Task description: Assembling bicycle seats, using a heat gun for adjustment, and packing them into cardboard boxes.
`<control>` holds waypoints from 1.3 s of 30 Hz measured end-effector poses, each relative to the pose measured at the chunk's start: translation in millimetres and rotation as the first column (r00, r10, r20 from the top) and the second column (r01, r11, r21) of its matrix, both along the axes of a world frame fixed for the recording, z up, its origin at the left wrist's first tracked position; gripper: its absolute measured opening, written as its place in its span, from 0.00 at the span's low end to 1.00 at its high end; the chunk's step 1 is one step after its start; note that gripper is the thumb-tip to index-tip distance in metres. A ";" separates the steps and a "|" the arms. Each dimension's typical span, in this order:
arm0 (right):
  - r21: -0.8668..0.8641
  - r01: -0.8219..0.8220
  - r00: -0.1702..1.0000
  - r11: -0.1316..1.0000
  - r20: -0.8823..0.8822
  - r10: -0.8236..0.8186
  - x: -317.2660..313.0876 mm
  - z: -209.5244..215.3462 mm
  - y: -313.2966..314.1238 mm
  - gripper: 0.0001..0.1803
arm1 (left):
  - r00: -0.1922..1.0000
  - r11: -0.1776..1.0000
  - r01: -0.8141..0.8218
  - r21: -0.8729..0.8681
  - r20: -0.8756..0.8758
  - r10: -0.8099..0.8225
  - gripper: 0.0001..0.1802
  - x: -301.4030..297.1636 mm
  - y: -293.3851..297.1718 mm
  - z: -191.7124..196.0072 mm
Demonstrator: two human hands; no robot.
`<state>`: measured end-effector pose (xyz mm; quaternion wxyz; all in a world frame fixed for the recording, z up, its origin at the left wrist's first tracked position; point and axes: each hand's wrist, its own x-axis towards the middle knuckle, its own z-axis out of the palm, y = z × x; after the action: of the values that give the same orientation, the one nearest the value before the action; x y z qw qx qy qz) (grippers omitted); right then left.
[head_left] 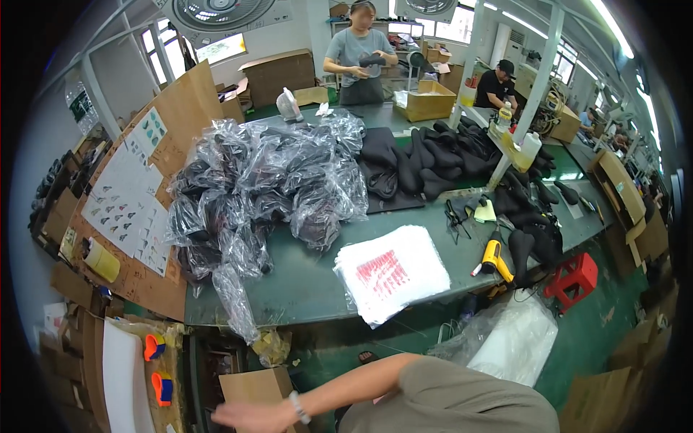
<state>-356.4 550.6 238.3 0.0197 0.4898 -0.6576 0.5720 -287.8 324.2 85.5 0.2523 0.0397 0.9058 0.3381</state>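
Left hand stretched low beside a cardboard box

The left hand (253,417), at the lower left of the frame, is blurred; its fingers look extended and roughly straight, pointing left, with nothing visible in its grasp. Its underside is hidden. One pale band circles the wrist.

The one cardboard box (254,384) is at the lower left, partly behind the hand; whether they touch I cannot tell. Its smooth brown upper edge runs nearly level across the frame; the lower part is covered, so its long axis is unclear. Left of it, two orange-and-blue pieces (162,390) stand one above the other.

On the green bench (303,278), a roughly square stack of white plastic sheets (393,274) with red print sits at centre, askew, its lowest corner pointing down the frame. At centre left is a heap of dark items in crinkled clear film (278,173); one narrow wrapped bundle hangs lengthwise over the bench edge. Matt black, tapering saddles (426,155) pile up at upper centre and right, too overlapped to count.

Right of centre lies one yellow heat gun (498,258), its long axis slanting toward the lower right. One red plastic stool (572,280) is beyond. At upper centre, a co-worker (361,54) holds one black saddle.
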 end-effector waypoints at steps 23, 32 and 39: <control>-0.010 -0.458 0.806 0.889 0.417 0.420 -38.6 3.7 -99.6 0.23 | 0.362 0.939 -0.341 0.034 -0.917 0.165 0.06 71.8 145.1 197.8; 0.025 -0.349 0.852 0.937 0.424 0.306 -88.5 -4.0 -56.7 0.21 | 0.349 0.068 -0.928 -0.367 -0.918 -0.190 0.32 132.6 -1.7 233.0; 0.165 0.037 0.943 0.986 0.320 -0.089 -121.4 -58.9 -31.3 0.32 | 0.233 0.351 -0.904 -0.243 -0.970 -0.072 0.31 107.3 17.2 219.5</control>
<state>-477.8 519.3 179.5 -0.1096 0.3671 -0.7102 0.5907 -180.4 341.4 305.1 -0.4084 -0.2127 0.8757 -0.1453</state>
